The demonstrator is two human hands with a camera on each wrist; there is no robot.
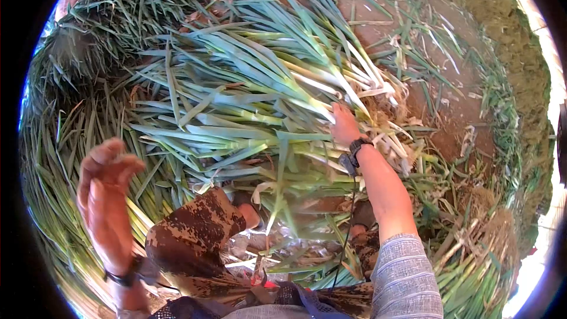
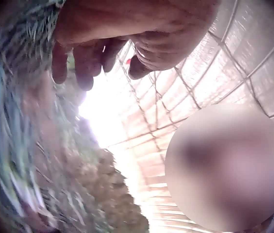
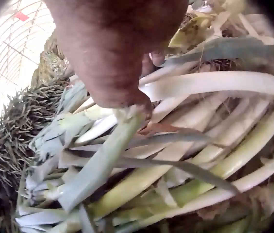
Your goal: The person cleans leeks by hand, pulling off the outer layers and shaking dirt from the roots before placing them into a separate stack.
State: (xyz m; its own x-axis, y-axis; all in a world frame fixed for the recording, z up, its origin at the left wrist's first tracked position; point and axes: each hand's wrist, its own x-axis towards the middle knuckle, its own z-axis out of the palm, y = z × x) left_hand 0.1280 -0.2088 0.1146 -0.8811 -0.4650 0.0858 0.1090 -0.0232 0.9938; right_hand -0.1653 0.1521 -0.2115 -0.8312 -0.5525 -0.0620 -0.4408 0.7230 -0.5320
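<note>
My right hand (image 1: pixel 346 127) reaches down into a spread pile of green onions (image 1: pixel 236 121) and grips a green onion (image 3: pixel 214 83) by its pale stem. In the right wrist view the white stem runs out to the right of the fingers, which the back of the hand mostly hides. Other stems lie close beneath. My left hand (image 1: pixel 108 201) is raised at the left, above the leaves, fingers loosely bent and nothing in it. The left wrist view shows this hand (image 2: pixel 137 34) from below, its fingers spaced apart.
Dense green onion stacks (image 1: pixel 136 0) stand at the back left and along the left side. A bundle with roots (image 1: pixel 478 248) lies at the front right. Loose leaf scraps litter the bare soil (image 1: pixel 466 94). My bent knee (image 1: pixel 189 236) is near the pile's front edge.
</note>
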